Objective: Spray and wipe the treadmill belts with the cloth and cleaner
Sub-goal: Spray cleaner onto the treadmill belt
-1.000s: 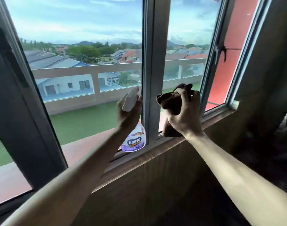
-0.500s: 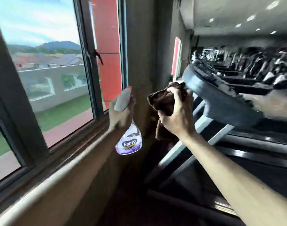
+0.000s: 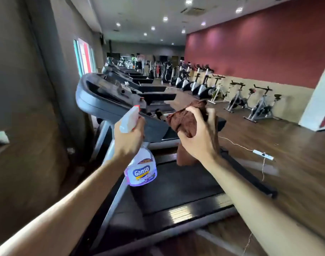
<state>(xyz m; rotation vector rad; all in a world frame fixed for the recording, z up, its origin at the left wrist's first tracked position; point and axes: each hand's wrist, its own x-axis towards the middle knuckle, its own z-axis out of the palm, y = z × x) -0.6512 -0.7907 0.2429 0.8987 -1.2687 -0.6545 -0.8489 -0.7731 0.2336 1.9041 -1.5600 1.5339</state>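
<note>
My left hand (image 3: 129, 138) grips the neck of a spray bottle (image 3: 141, 170) with a white trigger head and a purple label, held upright above the near treadmill. My right hand (image 3: 196, 137) grips a bunched brown cloth (image 3: 183, 120), one end of which hangs down below the fist. Under both hands lies the black treadmill belt (image 3: 176, 183), running between silver side rails. The treadmill's dark console (image 3: 104, 95) rises just beyond the spray head.
More treadmills (image 3: 139, 78) line up behind this one along the left wall. A row of exercise bikes (image 3: 237, 97) stands on the wooden floor by the red wall. A white power strip (image 3: 263, 154) with a cord lies on the floor to the right.
My view has swung right from the window into the gym, so the treadmill belt now lies below my hands. Both hands keep the same hold on bottle and cloth.
</note>
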